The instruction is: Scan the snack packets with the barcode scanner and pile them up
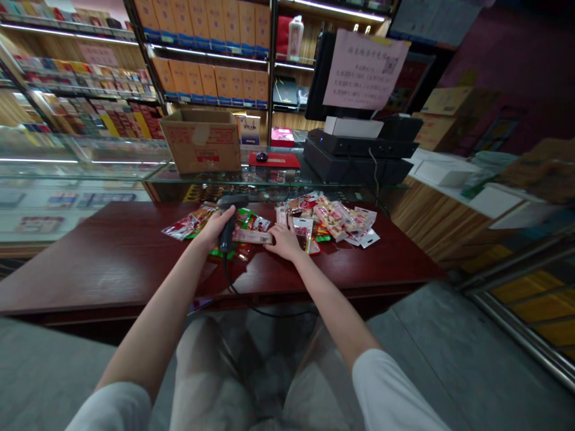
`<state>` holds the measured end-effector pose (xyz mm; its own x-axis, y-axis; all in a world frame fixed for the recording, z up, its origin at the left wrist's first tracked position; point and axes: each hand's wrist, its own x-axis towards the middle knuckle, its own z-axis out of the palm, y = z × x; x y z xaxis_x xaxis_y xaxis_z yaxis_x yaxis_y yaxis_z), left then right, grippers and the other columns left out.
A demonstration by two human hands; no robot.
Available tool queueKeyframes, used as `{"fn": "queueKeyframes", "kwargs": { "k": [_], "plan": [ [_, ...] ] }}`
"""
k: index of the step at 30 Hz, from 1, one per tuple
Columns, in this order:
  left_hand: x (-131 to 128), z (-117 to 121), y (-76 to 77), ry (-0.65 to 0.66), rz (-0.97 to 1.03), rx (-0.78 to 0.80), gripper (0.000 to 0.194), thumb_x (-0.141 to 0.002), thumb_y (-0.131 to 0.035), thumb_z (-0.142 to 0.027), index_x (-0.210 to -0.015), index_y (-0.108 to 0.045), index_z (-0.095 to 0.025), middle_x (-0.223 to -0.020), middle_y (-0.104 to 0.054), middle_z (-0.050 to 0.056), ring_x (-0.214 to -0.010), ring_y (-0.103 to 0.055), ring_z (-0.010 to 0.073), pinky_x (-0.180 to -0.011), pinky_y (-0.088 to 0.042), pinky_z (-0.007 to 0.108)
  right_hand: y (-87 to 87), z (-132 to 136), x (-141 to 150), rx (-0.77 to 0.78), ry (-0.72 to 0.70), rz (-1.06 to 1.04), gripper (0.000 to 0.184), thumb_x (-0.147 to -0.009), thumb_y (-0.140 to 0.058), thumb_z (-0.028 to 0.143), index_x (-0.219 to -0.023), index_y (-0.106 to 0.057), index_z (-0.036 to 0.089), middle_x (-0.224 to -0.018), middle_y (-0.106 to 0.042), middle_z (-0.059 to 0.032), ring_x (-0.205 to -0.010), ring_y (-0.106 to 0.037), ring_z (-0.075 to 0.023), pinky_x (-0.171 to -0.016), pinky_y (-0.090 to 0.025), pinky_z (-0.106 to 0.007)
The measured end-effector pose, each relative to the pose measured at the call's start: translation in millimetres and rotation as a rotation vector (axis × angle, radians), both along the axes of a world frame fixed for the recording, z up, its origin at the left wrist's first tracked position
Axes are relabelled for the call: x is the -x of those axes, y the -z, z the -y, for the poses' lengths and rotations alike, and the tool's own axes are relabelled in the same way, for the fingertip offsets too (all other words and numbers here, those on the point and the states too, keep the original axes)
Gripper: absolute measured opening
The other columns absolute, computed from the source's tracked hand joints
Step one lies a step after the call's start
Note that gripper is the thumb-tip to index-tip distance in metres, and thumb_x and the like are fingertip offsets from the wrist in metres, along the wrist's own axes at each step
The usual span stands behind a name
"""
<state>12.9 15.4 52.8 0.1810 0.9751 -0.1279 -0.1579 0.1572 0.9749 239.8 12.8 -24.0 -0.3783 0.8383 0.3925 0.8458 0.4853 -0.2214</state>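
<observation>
My left hand [214, 228] is wrapped round the handle of a black barcode scanner [227, 232], whose cable hangs down past the desk's front edge. The scanner's head points rightward over the snack packets. At the middle of the desk, my right hand [284, 242] grips the right end of a narrow pale packet [252, 237], just right of the scanner. Another pale packet [281, 215] stands behind my right fingers. Shiny red and green snack packets [192, 222] lie about my left hand. Right of my right hand is a heap of pink-and-cream snack packs [331, 219].
The dark red desk [135, 257] meets a glass counter [157, 173] behind. On that counter are an open cardboard box [204, 146], a mouse [261, 157] on a red mat, and a monitor [320, 78] with black till equipment [354, 161]. A metal rail [521, 326] stands at right.
</observation>
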Motion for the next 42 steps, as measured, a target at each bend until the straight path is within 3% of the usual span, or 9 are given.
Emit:
{"fn": "queueKeyframes", "kwargs": {
  "k": [5,8,11,18,26,29,35,39,42],
  "plan": [
    [2,2,4.0,-0.037,0.048,-0.046,0.041,-0.078,-0.069,-0.052,-0.088,-0.057,-0.013,-0.059,-0.061,0.002,-0.043,-0.053,0.0098,-0.039,-0.040,0.020,-3.9,-5,-21,-0.173,0.371,-0.067,0.027,-0.080,-0.064,0.030,-0.104,-0.061,0.018,-0.109,-0.066,-0.0124,-0.109,-0.059,-0.0272,-0.117,-0.008,-0.055],
    [-15,1,5.4,-0.010,0.044,-0.084,0.038,-0.078,-0.071,-0.049,-0.086,-0.056,-0.014,-0.064,-0.063,0.002,-0.045,-0.054,0.0089,-0.040,-0.042,0.019,-2.7,-11,-38,-0.206,0.587,-0.072,0.036,-0.081,-0.063,0.030,-0.111,-0.060,0.013,-0.118,-0.063,-0.0184,-0.112,-0.057,-0.0299,-0.114,-0.015,-0.053],
    [-40,0,11.3,0.107,-0.030,-0.080,0.037,-0.080,-0.068,-0.051,-0.085,-0.056,-0.016,-0.060,-0.061,0.000,-0.042,-0.053,0.0087,-0.039,-0.042,0.019,1.1,-15,-49,-0.184,0.681,-0.075,0.049,-0.083,-0.061,0.034,-0.123,-0.054,0.006,-0.124,-0.060,-0.0230,-0.116,-0.055,-0.0309,-0.113,-0.019,-0.049],
    [-85,-9,35.7,0.248,-0.030,-0.110,0.041,-0.079,-0.069,-0.052,-0.093,-0.058,-0.014,-0.080,-0.070,0.007,-0.046,-0.056,0.0086,-0.038,-0.042,0.019,5.8,-16,-55,-0.195,0.683,-0.168,0.047,-0.088,-0.053,0.042,-0.118,-0.055,0.006,-0.122,-0.059,-0.0239,-0.119,-0.050,-0.0309,-0.113,-0.024,-0.045],
    [-103,-13,43.7,0.256,-0.042,-0.037,0.040,-0.081,-0.067,-0.052,-0.094,-0.061,-0.014,-0.065,-0.066,0.004,-0.042,-0.054,0.0097,-0.035,-0.039,0.019,6.4,-14,-57,-0.210,0.645,-0.182,0.045,-0.091,-0.050,0.042,-0.118,-0.055,0.006,-0.117,-0.060,-0.0229,-0.120,-0.048,-0.0312,-0.113,-0.024,-0.048],
    [-108,-12,47.5,0.271,-0.028,-0.040,0.041,-0.079,-0.069,-0.053,-0.092,-0.060,-0.014,-0.072,-0.069,0.006,-0.043,-0.055,0.0094,-0.036,-0.041,0.019,6.7,-13,-56,-0.204,0.635,-0.188,0.043,-0.089,-0.054,0.038,-0.119,-0.054,0.006,-0.117,-0.059,-0.0228,-0.118,-0.049,-0.0308,-0.113,-0.025,-0.049],
    [-119,-3,46.2,0.294,-0.072,-0.067,0.042,-0.084,-0.062,-0.055,-0.077,-0.057,-0.014,-0.052,-0.057,0.000,-0.037,-0.050,0.0075,-0.036,-0.038,0.017,8.2,-11,-56,-0.195,0.628,-0.168,0.041,-0.083,-0.059,0.025,-0.120,-0.051,0.008,-0.117,-0.059,-0.0216,-0.116,-0.050,-0.0306,-0.113,-0.024,-0.052],
    [-119,0,43.3,0.282,0.004,-0.047,0.039,-0.082,-0.066,-0.052,-0.083,-0.059,-0.014,-0.066,-0.064,0.003,-0.043,-0.053,0.0074,-0.037,-0.041,0.018,8.3,-12,-56,-0.213,0.633,-0.197,0.038,-0.087,-0.055,0.032,-0.117,-0.053,0.008,-0.116,-0.059,-0.0212,-0.117,-0.049,-0.0306,-0.113,-0.025,-0.050],
    [-105,0,38.9,0.247,0.045,-0.062,0.040,-0.080,-0.068,-0.052,-0.091,-0.059,-0.015,-0.071,-0.067,0.004,-0.044,-0.054,0.0088,-0.037,-0.042,0.019,7.1,-11,-56,-0.209,0.646,-0.207,0.040,-0.087,-0.055,0.036,-0.114,-0.056,0.007,-0.117,-0.059,-0.0223,-0.120,-0.048,-0.0311,-0.114,-0.025,-0.048]
  ]
}}
